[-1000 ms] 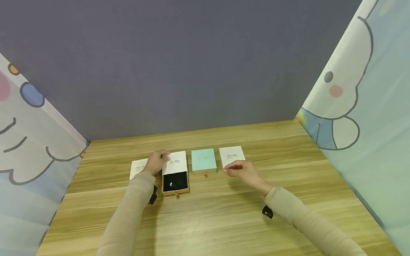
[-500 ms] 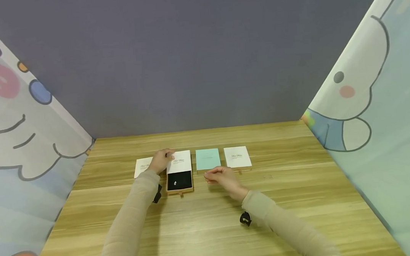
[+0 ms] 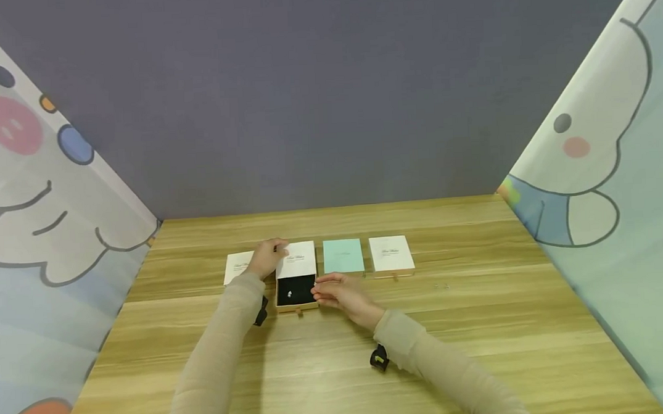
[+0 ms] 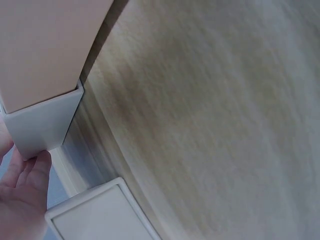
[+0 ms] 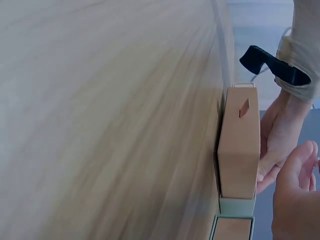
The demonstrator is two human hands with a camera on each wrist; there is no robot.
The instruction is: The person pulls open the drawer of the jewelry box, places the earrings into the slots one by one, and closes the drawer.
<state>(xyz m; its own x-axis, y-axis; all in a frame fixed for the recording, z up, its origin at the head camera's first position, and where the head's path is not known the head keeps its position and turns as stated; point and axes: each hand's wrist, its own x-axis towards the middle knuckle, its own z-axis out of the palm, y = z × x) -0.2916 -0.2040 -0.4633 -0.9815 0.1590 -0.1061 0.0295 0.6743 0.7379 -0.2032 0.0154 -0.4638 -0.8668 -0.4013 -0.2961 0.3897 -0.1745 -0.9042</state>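
A white jewellery box (image 3: pixel 295 260) with lettering on its lid has its drawer (image 3: pixel 298 306) pulled out toward me. The drawer is lined in black, and a small shiny piece (image 3: pixel 289 294), like an earring, lies on the lining. My left hand (image 3: pixel 264 259) grips the box's white sleeve; in the left wrist view its fingers (image 4: pixel 39 172) hold the sleeve's end. Over the drawer's right edge, my right hand (image 3: pixel 343 296) has thumb and fingers pinched together. A tiny pinkish thing (image 5: pixel 318 161) shows at the fingertips in the right wrist view, too small to identify.
A mint-green box (image 3: pixel 343 256) and another white box (image 3: pixel 391 254) stand to the right, drawers closed. One more white box (image 3: pixel 237 266) lies at the left, partly behind my left arm. Two tiny shiny pieces (image 3: pixel 442 286) lie on the wooden table (image 3: pixel 482 348) at the right.
My right hand has moved left from the rightmost white box, past the mint-green one, to the open drawer. The left hand stays on its box. The view has shifted slightly.
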